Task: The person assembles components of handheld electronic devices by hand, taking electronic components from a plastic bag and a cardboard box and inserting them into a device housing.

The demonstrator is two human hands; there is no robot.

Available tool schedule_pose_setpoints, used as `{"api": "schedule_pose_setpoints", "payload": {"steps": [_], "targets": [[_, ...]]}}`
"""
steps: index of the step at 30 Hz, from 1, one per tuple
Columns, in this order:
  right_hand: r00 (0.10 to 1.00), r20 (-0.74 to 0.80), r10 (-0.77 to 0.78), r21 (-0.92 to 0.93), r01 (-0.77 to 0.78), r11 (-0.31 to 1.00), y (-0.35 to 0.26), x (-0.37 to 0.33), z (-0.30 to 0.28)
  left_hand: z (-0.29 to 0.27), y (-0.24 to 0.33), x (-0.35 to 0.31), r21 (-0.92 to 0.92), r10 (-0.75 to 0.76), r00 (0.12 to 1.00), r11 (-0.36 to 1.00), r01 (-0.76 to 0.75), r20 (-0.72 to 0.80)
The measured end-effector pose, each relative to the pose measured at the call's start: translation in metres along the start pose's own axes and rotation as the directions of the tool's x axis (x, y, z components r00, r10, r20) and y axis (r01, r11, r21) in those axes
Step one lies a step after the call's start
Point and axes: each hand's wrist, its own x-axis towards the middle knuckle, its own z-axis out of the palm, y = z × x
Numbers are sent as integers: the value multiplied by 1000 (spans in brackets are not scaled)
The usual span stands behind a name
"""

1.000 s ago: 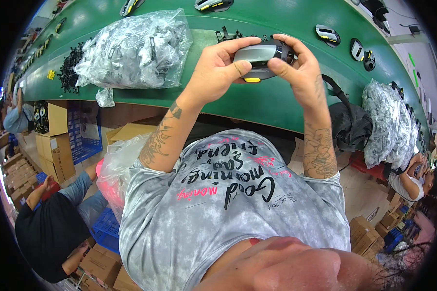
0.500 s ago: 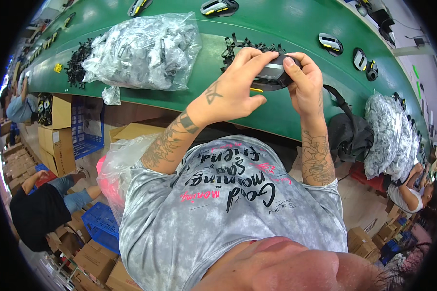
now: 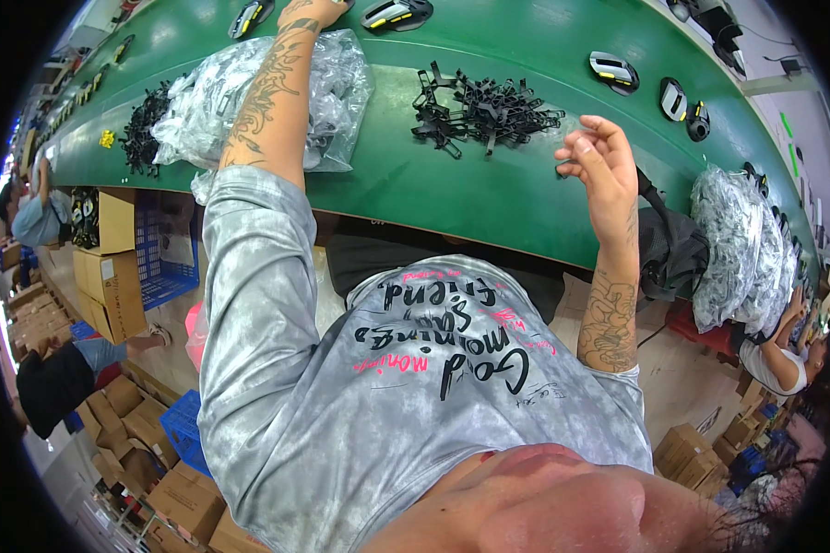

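My left hand [image 3: 315,11] reaches to the far side of the green workbench, past a clear plastic bag [image 3: 337,101] of small wrapped parts. The upper edge of the picture cuts off its fingers, so what they hold is hidden. My right hand [image 3: 607,175] hovers over the near part of the bench, its fingers loosely curled and apart. Under those fingertips shows a small dark piece [image 3: 563,170]; whether they touch it is unclear. Left of this hand lies a loose pile of black plastic clips [image 3: 493,111].
Black-and-grey shells with yellow strips, like computer mouse housings [image 3: 397,14], stand along the far strip. Another black heap [image 3: 141,129] and small yellow pieces [image 3: 107,139] lie left. A dark bag [image 3: 673,249] and stacked plastic bags [image 3: 742,253] sit right. Other people work on both sides.
Both hands were together on a black-and-grey shell. They have parted: the left arm has stretched far forward and left, the right hand has drawn back rightward, uncovering the black clips.
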Motion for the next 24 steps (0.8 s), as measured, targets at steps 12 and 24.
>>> {"api": "schedule_pose_setpoints", "payload": {"steps": [12, 24], "targets": [[963, 234, -137, -646, 259, 718, 19, 26, 85, 37, 62, -36, -104, 251, 968, 963, -249, 7], [953, 260, 155, -964, 246, 101, 39, 153, 142, -37, 39, -245, -932, 471, 824, -10, 363, 316]]}}
